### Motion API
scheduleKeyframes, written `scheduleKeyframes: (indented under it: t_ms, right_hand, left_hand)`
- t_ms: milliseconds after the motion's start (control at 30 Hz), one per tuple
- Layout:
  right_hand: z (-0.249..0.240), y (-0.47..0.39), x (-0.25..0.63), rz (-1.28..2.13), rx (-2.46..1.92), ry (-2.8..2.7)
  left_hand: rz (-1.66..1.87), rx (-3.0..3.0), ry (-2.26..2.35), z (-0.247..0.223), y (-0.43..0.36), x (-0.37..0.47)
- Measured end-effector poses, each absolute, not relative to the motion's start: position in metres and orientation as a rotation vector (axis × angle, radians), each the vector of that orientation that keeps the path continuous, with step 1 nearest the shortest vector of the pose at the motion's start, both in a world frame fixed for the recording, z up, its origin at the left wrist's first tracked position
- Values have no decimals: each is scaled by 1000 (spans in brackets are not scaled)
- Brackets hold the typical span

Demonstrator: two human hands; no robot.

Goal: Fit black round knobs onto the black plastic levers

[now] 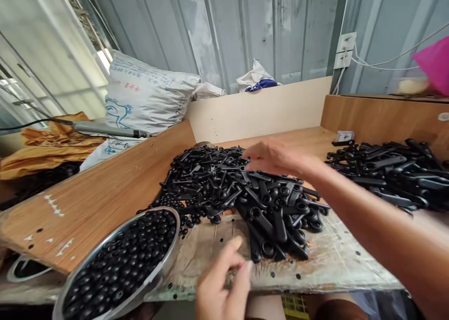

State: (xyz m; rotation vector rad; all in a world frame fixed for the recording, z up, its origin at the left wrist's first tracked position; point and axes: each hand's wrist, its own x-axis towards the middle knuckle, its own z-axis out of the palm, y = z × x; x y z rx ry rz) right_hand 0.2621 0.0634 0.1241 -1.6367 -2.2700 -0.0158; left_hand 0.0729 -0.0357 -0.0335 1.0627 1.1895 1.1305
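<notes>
The steel bowl of black beads (119,264) sat lower left, the left hand (220,282) just beside it with fingertips pinched, contents indiscernible, while the right hand (277,158), fingers loosely spread and apparently empty, lay nearer upon the pile of black levers (242,193), their axes jumbled.

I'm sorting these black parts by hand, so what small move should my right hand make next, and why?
Probably close the right hand on one handle from the pile: it hovers open over the pile's far side, holding nothing, while the left hand waits near the front edge beside the bowl of beads.
</notes>
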Motion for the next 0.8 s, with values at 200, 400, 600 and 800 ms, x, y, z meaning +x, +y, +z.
scheduleKeyframes:
  t_ms: [200,400,600,800]
  right_hand:
    - [-5,-2,281,200,-1460,-2136]
    - [-66,-23,295,-361,-1536,-2076]
    - [-54,-2,304,-146,-1600,-2070]
    - [-54,20,308,-157,-1654,-2038]
  left_hand:
    - [609,2271,1451,-78,7,110]
    - [451,2460,1650,-74,9,132]
    - [305,2515,1800,-59,31,142]
    - [227,2557,1828,-52,55,151]
